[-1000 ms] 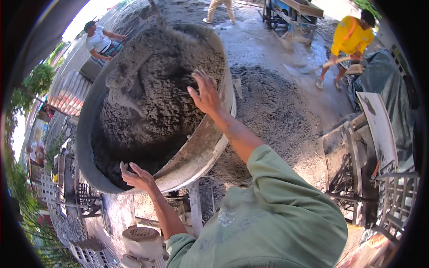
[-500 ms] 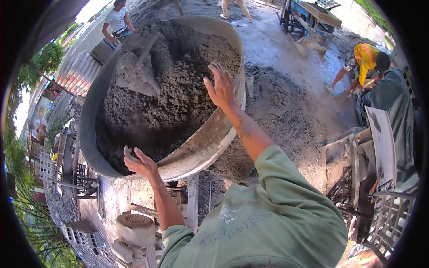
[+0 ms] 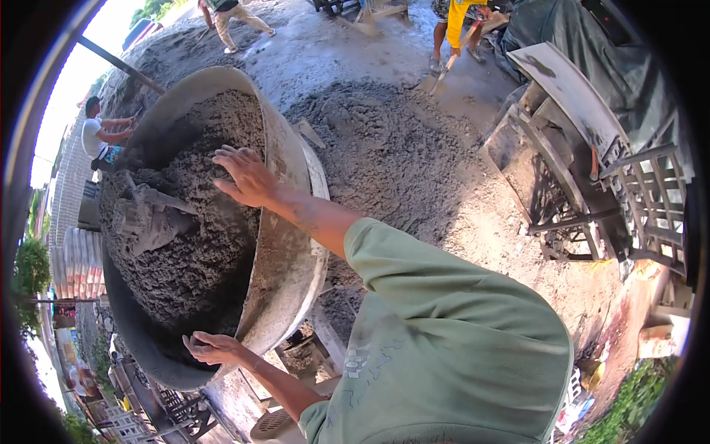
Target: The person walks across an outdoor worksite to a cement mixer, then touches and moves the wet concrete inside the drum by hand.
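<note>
A large round metal mixing pan (image 3: 277, 281) tilts in front of me, holding damp grey mortar mix (image 3: 214, 214). A mortar-caked mixing paddle (image 3: 151, 218) sticks up out of the mix. My right hand (image 3: 246, 177) hovers over the pan's right side, palm down, fingers spread and holding nothing. Over the near rim, my left hand (image 3: 214, 348) is empty too, its thumb apart from loosely bent fingers. Whether either wrist touches the rim I cannot tell.
A mound of grey mix (image 3: 384, 140) lies right of the pan. Beyond it, a worker in yellow (image 3: 460, 18) handles a shovel (image 3: 436, 83). Another person in white (image 3: 95, 137) stands past the pan at left. Wooden frames (image 3: 555, 170) and a pale board (image 3: 569, 89) stand at right.
My view has swung to the right, so the pan and both hands sit further left in it. Both hands remain empty over the pan.
</note>
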`<act>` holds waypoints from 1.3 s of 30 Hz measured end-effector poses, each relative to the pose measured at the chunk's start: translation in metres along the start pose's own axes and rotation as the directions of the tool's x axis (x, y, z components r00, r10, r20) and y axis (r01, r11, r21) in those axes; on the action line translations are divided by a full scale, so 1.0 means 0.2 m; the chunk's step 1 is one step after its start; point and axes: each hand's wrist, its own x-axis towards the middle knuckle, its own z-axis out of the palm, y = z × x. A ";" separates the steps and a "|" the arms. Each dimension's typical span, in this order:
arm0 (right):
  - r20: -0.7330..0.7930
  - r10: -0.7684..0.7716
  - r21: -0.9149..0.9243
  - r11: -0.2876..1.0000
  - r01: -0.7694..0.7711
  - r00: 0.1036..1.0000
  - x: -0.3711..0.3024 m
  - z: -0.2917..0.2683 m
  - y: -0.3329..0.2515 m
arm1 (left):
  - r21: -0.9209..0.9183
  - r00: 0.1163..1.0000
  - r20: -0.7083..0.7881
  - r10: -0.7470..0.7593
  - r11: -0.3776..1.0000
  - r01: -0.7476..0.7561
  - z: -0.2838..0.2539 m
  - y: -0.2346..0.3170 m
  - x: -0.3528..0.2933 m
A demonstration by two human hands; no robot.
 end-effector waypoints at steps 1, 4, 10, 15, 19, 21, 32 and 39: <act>-0.002 0.002 0.000 1.000 -0.002 1.000 0.00 0.00 0.00 | -0.006 1.000 0.011 -0.015 1.000 0.016 0.00 0.01 0.00; -0.015 -0.001 0.012 1.000 0.001 1.000 -0.01 0.00 0.00 | 0.000 0.999 0.025 -0.032 1.000 0.032 0.00 0.00 0.00; -0.008 0.008 0.009 1.000 -0.008 1.000 -0.01 0.01 0.00 | -0.005 1.000 0.009 -0.027 1.000 0.027 0.01 -0.03 0.00; 0.022 0.025 0.008 1.000 -0.026 0.999 0.00 0.02 0.00 | -0.002 0.999 0.006 -0.053 0.999 0.053 0.01 -0.02 0.00; -0.011 0.027 0.049 0.998 -0.027 1.000 0.01 0.04 -0.03 | -0.036 0.993 -0.007 -0.114 0.993 0.114 -0.02 0.01 0.00; -0.064 0.014 0.026 1.000 -0.013 0.998 0.01 0.03 -0.01 | -0.097 0.996 -0.082 -0.016 0.995 0.008 0.02 0.03 -0.01; 0.039 -0.002 -0.005 1.000 0.002 0.999 0.01 0.05 0.00 | -0.042 0.998 -0.023 -0.061 0.997 0.060 -0.02 -0.01 -0.02; 0.052 -0.008 -0.072 0.997 0.012 0.999 0.01 0.06 0.01 | 0.023 1.000 -0.005 -0.002 1.000 0.003 0.00 -0.04 -0.03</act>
